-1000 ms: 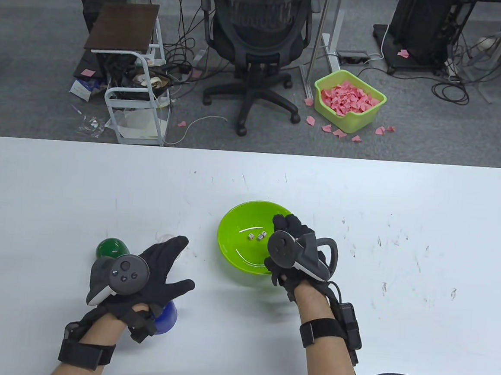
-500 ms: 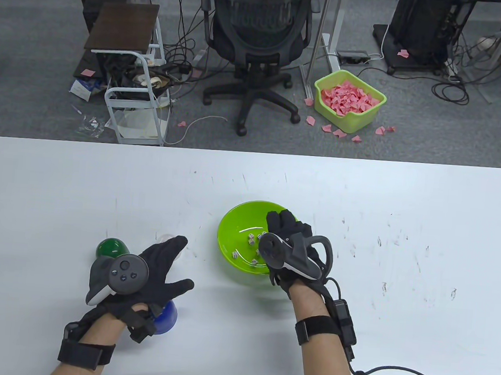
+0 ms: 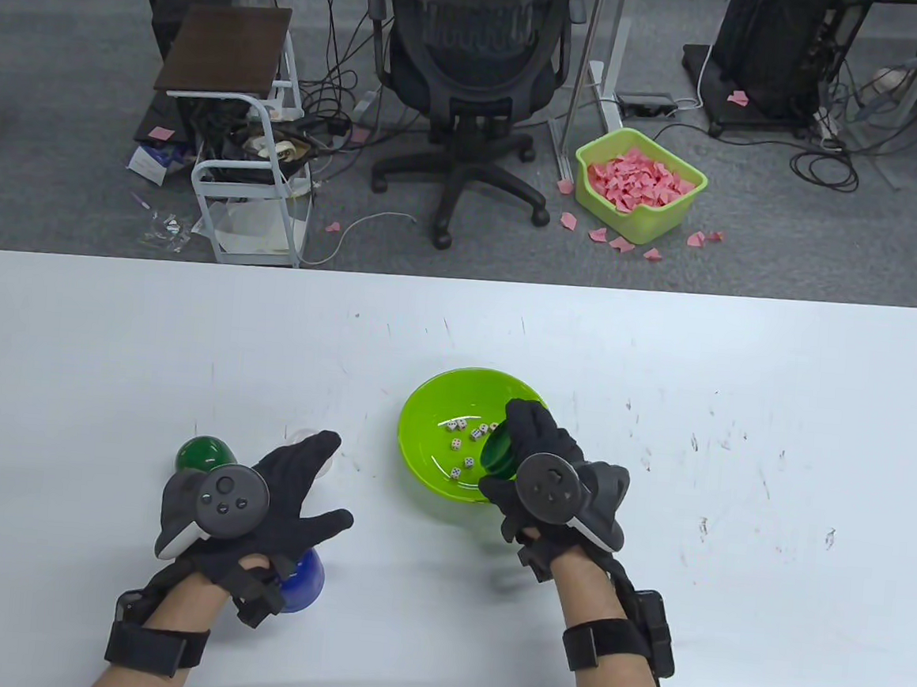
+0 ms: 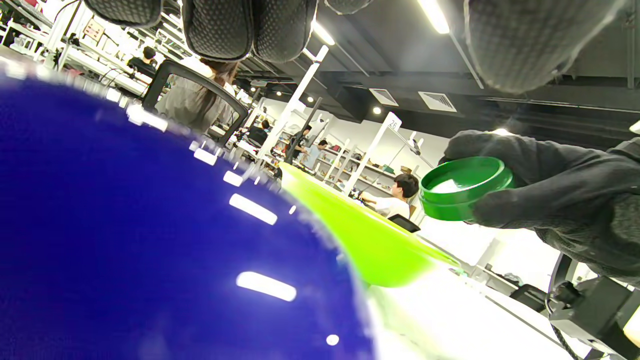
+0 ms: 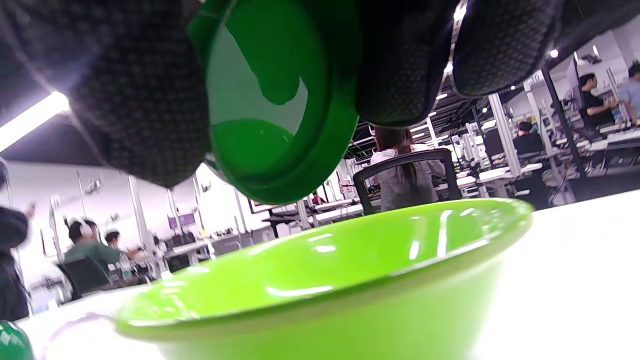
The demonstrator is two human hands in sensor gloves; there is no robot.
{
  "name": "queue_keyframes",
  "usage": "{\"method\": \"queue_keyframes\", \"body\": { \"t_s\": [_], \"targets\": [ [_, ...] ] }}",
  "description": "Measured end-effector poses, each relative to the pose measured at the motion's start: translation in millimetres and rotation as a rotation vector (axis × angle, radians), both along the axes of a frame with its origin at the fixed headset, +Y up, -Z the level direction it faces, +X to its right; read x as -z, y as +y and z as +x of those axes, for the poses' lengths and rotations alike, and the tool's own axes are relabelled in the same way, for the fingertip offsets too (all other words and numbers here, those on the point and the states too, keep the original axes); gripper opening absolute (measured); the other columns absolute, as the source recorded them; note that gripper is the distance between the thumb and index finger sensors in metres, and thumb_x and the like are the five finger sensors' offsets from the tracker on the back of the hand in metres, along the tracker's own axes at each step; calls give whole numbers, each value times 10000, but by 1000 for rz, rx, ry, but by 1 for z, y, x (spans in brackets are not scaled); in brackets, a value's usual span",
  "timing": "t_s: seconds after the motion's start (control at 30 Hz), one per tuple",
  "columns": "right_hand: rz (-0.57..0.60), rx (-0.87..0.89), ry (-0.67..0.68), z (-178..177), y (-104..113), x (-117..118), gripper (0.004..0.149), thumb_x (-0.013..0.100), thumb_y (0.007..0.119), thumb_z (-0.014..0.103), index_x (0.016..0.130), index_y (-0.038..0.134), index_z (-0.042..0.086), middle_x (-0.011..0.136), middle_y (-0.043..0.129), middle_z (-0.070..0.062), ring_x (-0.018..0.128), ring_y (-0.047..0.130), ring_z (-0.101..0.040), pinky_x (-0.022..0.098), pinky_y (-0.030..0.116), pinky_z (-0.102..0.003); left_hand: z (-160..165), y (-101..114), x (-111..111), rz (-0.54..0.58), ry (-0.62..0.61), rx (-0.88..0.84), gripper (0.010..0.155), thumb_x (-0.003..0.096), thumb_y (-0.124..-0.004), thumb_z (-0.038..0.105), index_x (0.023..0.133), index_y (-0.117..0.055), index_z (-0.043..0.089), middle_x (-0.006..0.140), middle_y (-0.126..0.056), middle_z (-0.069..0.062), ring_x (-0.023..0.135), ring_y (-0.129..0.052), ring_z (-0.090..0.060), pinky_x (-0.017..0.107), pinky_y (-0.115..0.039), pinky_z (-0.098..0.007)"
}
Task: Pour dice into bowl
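The right hand (image 3: 547,477), gripping a small green plastic cup (image 3: 498,448), has rolled it mouth-down — more white dice (image 3: 462,443) now lie in the lime-green plastic bowl (image 3: 430,405) just beyond its fingers than a second ago. The pour looks nearly done; the left hand (image 3: 256,502) stays spread open, grasping nothing.

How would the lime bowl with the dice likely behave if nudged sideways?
The lime bowl looks like thin glossy plastic, so probably light and apt to slide on the smooth table. Its wide flared rim suggests tipping is unlikely. The dice would probably rattle.

White table (image 3: 110,332) (scuffed) with lime bowl (image 3: 425,460), green and blue cups.
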State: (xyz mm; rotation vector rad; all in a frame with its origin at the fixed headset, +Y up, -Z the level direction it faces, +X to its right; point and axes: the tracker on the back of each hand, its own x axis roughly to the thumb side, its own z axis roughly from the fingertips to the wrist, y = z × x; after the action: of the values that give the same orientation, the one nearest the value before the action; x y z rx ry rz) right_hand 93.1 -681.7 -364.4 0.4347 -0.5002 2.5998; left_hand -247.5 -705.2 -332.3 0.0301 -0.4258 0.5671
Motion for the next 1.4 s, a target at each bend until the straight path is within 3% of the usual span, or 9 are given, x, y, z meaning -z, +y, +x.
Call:
{"method": "queue_keyframes", "body": {
  "t_s": [0.27,0.57,0.83,1.13,1.4],
  "targets": [
    [-23,257,88,-1,-3,-21,963,312,1012,415,1036,533,0,1048,649,-295,761,849,-480,592,703,-686,-3,0,0,-8,9,-11,916,418,-793,676,1131,-341,321,1173,-555,-119,1068,-596,-415,769,-515,-683],
    [-139,548,170,6,-18,-30,958,312,1010,402,1045,524,23,1065,641,-270,757,838,-487,589,693,-694,-10,-1,2,-21,34,-16,918,419,-793,674,1133,-340,316,1171,-555,-126,1066,-597,-418,768,-513,-685],
    [-157,562,185,18,-26,-32,958,309,1015,408,1046,531,33,1067,649,-259,741,848,-480,585,691,-699,-24,1,4,-30,81,-44,912,424,-784,675,1133,-340,313,1171,-553,-129,1065,-595,-419,769,-515,-681],
    [-114,554,208,23,-15,-39,962,313,1014,411,1049,526,30,1068,645,-262,731,854,-472,588,689,-699,-31,15,12,-56,155,-71,890,436,-778,667,1138,-365,307,1171,-554,-140,1066,-585,-430,770,-512,-680],
    [-104,512,221,17,-12,-40,965,317,1012,411,1053,518,30,1072,639,-266,733,849,-478,590,684,-701,-15,33,62,-217,219,277,891,430,-793,658,1138,-374,315,1175,-547,-149,1069,-573,-438,778,-500,-675]
  ]
}}
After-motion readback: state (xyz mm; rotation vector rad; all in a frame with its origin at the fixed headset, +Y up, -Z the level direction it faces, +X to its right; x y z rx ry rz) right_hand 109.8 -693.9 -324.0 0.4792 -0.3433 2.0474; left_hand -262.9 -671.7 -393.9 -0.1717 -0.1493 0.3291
